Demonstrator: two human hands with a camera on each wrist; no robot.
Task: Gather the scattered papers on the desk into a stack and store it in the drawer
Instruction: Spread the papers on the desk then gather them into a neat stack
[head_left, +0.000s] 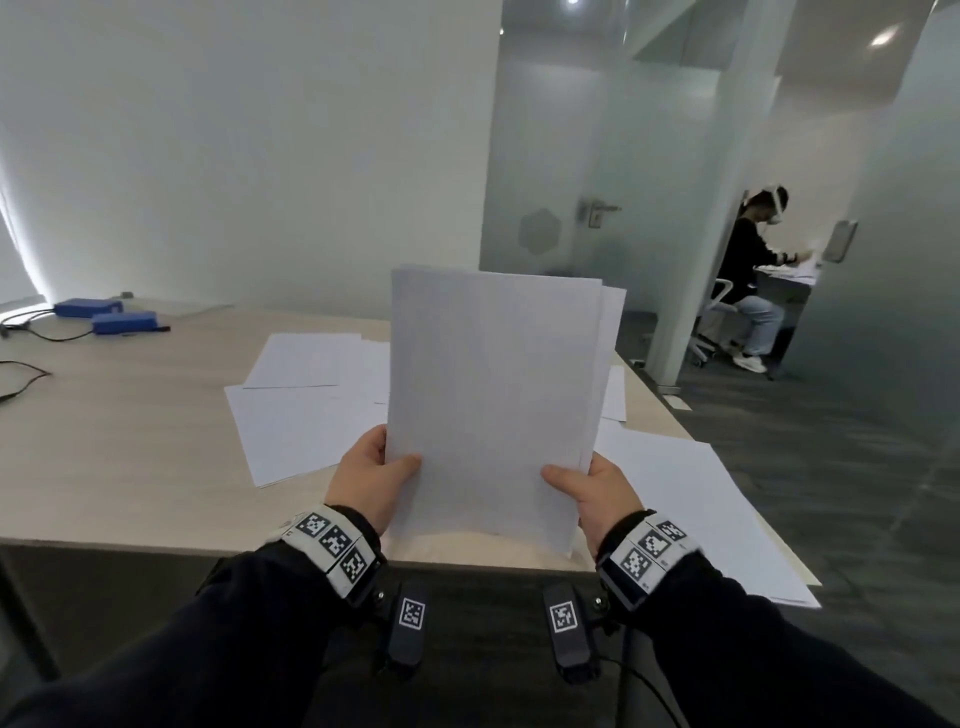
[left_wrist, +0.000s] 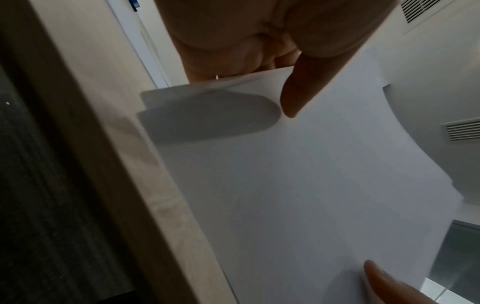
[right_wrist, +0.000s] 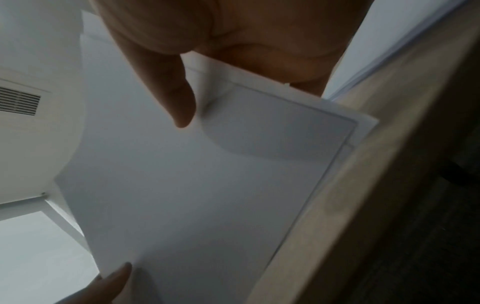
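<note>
A stack of white papers (head_left: 493, 395) stands upright with its lower edge on the desk near the front edge. My left hand (head_left: 371, 475) grips its left side, thumb on the front sheet. My right hand (head_left: 592, 491) grips its right side the same way. The sheets are slightly uneven at the top right corner. In the left wrist view the paper stack (left_wrist: 298, 185) fills the middle under my thumb; in the right wrist view the paper stack (right_wrist: 194, 195) shows staggered corners. More loose sheets (head_left: 296, 415) lie flat on the desk behind, and another sheet (head_left: 717, 509) lies at the right. No drawer is visible.
The light wooden desk (head_left: 130, 441) carries two blue boxes (head_left: 104, 314) with black cables at the far left. Its right edge borders grey carpet. A person (head_left: 753, 280) sits at another desk beyond a glass door at the right.
</note>
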